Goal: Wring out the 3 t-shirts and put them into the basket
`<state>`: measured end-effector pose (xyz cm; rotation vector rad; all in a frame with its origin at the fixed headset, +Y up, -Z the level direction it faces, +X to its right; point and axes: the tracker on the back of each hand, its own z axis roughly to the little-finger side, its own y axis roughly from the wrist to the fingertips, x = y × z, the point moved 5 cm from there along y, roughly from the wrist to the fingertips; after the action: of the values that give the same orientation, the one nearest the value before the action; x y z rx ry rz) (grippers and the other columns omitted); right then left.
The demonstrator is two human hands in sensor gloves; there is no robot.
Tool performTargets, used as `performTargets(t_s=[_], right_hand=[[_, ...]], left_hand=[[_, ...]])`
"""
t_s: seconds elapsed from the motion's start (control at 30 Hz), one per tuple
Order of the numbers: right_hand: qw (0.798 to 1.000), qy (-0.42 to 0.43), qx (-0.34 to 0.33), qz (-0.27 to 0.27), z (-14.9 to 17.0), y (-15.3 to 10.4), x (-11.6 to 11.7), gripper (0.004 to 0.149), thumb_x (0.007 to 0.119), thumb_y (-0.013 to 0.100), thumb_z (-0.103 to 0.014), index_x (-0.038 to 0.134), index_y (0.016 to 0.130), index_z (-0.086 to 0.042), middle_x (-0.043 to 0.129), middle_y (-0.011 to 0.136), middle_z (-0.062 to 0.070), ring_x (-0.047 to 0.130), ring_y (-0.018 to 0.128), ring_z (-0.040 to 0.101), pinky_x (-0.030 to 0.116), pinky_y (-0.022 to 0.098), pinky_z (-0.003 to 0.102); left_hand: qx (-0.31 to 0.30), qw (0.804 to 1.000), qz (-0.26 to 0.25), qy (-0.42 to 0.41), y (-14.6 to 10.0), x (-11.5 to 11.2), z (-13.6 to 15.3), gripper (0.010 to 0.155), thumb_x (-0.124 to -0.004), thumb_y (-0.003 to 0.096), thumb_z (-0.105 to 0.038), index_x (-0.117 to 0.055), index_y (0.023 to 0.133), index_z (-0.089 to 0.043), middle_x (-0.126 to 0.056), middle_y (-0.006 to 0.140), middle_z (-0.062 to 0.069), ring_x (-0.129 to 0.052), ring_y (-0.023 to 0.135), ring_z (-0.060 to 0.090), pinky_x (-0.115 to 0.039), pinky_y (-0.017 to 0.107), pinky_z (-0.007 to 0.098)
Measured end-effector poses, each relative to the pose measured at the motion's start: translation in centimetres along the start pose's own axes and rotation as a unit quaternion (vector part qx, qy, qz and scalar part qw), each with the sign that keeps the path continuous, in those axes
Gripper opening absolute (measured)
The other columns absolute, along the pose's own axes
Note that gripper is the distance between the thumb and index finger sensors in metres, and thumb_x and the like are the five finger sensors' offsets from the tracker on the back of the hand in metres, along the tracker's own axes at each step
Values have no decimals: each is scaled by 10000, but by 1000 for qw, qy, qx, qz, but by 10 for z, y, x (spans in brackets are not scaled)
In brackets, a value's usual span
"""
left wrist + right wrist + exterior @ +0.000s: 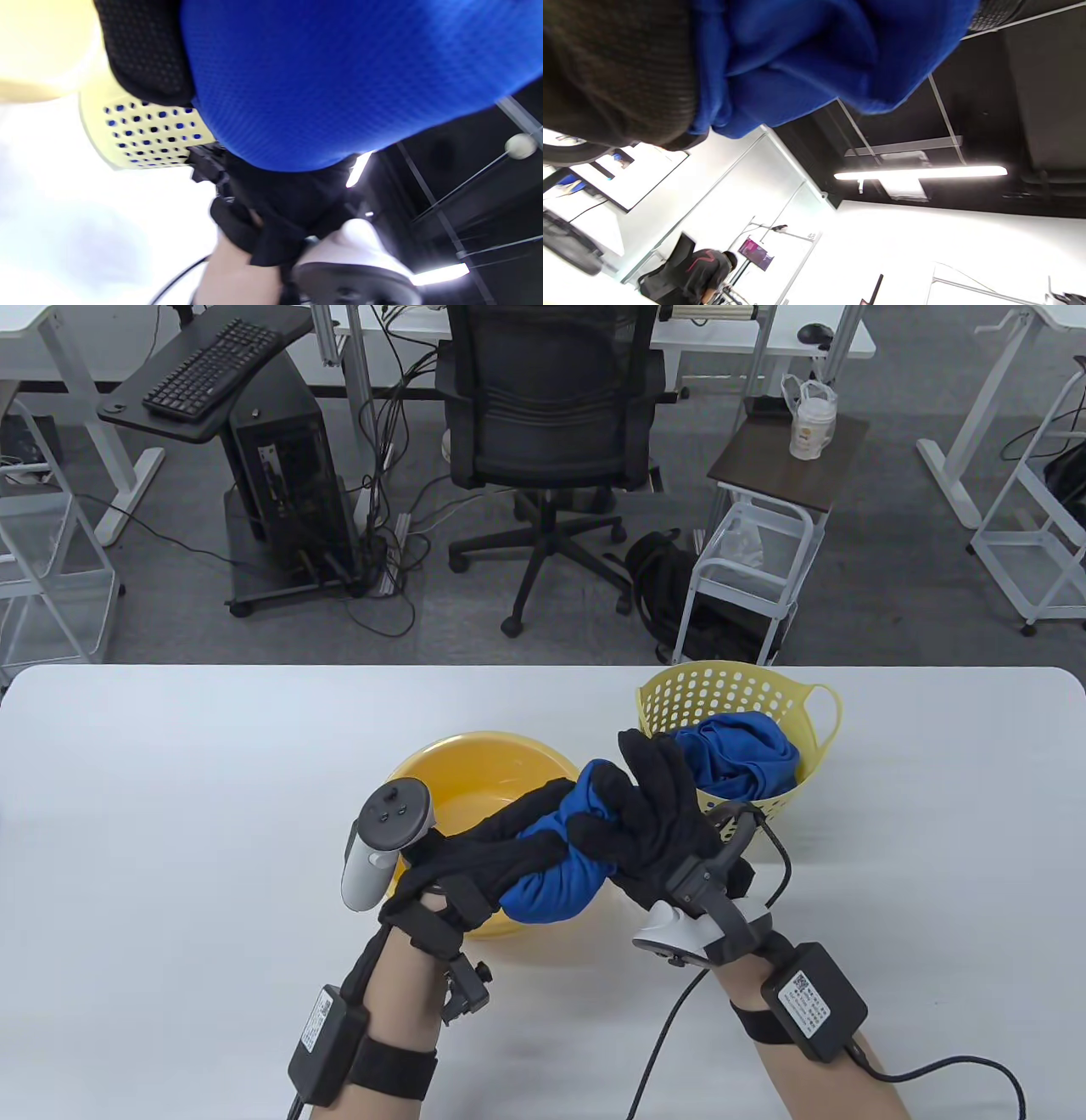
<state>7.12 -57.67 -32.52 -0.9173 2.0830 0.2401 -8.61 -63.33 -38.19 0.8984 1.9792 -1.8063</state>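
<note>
Both hands hold a twisted blue t-shirt (556, 865) above the front rim of the orange basin (475, 780). My left hand (492, 848) grips its lower left end, and my right hand (645, 806) grips the upper right end with fingers curled round the cloth. The same blue t-shirt (339, 72) fills the left wrist view, and blue t-shirt folds (806, 59) fill the top of the right wrist view. The pale yellow perforated basket (747, 704) stands behind and to the right, with blue cloth (738, 755) inside it. The same basket (144, 131) shows in the left wrist view.
The white table (170, 831) stretches wide on both sides of the basin. Beyond its far edge stand an office chair (551, 415), a computer tower (288, 475) and a small side cart (764, 534). A cable (933, 1069) trails from my right wrist across the table.
</note>
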Motion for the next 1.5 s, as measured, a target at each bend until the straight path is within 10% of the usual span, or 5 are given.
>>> performTargets(t_s=[0.17, 0.4, 0.9, 1.17, 1.5], right_hand=[[989, 145, 4, -3, 7, 2, 0, 1039, 1021, 353, -438, 258, 1048, -312, 561, 1112, 105, 662, 964, 581, 709, 579, 732], [951, 277, 131, -41, 33, -6, 31, 957, 1063, 375, -267, 393, 1058, -272, 775, 866, 263, 994, 477, 426, 979, 297, 387], [989, 18, 137, -44, 45, -5, 13, 839, 1036, 401, -271, 473, 1023, -288, 855, 750, 175, 960, 240, 292, 889, 100, 271], [975, 49, 167, -136, 49, -1, 21, 832, 1048, 373, -230, 527, 1020, -258, 859, 702, 192, 953, 222, 298, 879, 91, 292], [921, 226, 300, -102, 61, -7, 28, 838, 1032, 359, -139, 528, 1016, -267, 808, 708, 214, 936, 220, 279, 868, 84, 261]], left_hand=[[-24, 999, 32, 12, 0, -4, -5, 668, -868, 604, -590, -595, 1174, -373, -700, 1118, 252, -895, 830, 447, -896, 464, 518], [8, 1000, -15, -13, -3, 0, 3, 1002, -756, 599, -775, -256, 1209, -155, -600, 1155, 276, -858, 853, 442, -869, 505, 480], [-14, 977, -2, 213, 12, -45, -28, 1344, -995, 471, -656, 88, 1110, -179, -274, 1212, 373, -668, 1033, 494, -764, 693, 543], [12, 922, -135, 364, 11, -44, -34, 1194, -1017, 501, -500, -65, 1151, -190, -484, 1177, 314, -784, 979, 452, -817, 650, 523], [-1, 778, -283, 562, -2, -40, -53, 1075, -981, 517, -472, -143, 1157, -264, -540, 1191, 214, -792, 1024, 388, -726, 710, 608]])
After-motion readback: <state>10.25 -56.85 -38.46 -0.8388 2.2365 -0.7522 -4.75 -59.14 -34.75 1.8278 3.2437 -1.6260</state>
